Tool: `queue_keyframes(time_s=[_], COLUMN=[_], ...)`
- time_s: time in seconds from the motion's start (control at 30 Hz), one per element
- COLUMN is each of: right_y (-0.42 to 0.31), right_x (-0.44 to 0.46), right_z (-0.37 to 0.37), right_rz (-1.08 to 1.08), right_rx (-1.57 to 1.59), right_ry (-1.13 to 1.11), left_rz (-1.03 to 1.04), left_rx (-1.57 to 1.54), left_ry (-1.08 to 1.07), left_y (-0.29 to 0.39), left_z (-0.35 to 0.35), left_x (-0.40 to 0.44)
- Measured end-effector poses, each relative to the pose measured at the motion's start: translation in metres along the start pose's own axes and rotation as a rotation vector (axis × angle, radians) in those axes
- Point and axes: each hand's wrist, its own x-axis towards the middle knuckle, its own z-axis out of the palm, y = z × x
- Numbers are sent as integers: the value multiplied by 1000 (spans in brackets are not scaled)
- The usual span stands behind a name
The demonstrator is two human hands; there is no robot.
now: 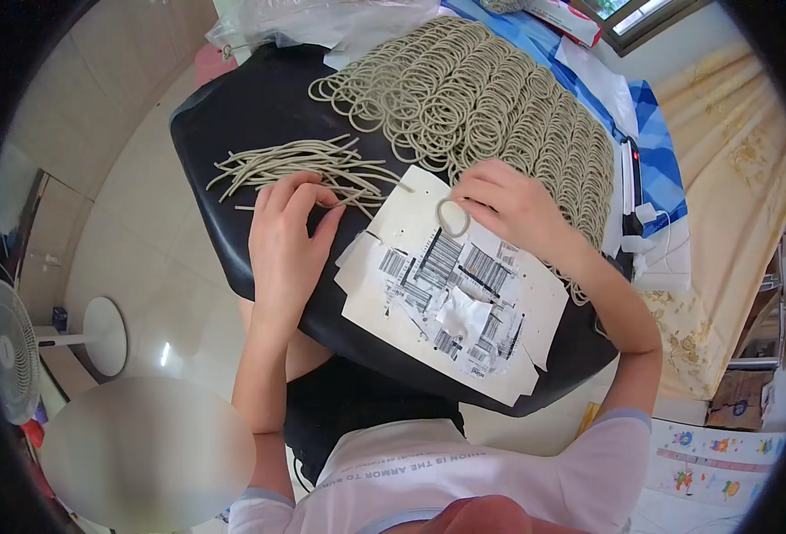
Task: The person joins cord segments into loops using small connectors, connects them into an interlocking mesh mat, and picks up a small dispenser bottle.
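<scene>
"As we go left to right, where is the left hand (290,218)?"

"At the near edge of the loose cords (299,166), on the black table (268,107). Its thumb and forefinger almost meet, but I can't tell whether they pinch a cord."

"And the right hand (513,209)?"

"Its fingertips touch the single ring (452,217) over the far part of the pale card (464,298); whether they clamp it, I can't tell. The many rings (491,98) spread beyond, far and right."
</scene>
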Motion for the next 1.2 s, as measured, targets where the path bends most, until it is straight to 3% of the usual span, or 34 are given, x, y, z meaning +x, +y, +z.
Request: queue_keyframes(time_s=[0.3,0.4,0.5,0.53,0.67,0.8,0.9,0.97,1.2], right_y=[16,15,17,23,49,130,192,232,266], right_x=[42,42,37,35,32,22,8,-5,-4], right_z=[-4,-2,-2,-2,-30,-55,-67,-65,-51], right_rz=[-388,-449,-369,-319,310,737,889,994,1106], right_rx=[-29,-84,3,95,371,421,454,521,644], right_ry=[-262,-314,-265,-204,28,365,478,439,403], left_rz=[-16,-17,-28,-34,-47,-42,-36,-38,-91], left_rx=[-17,-5,-7,-9,0,2,20,30,5], left_ry=[-2,-4,-11,-14,-31,-34,-33,-30,-52], left_y=[-1,0,3,4,7,8,8,8,10], left_z=[0,1,-1,-1,-2,-2,-1,-1,0], left_x=[2,2,3,3,5,6,6,6,7])
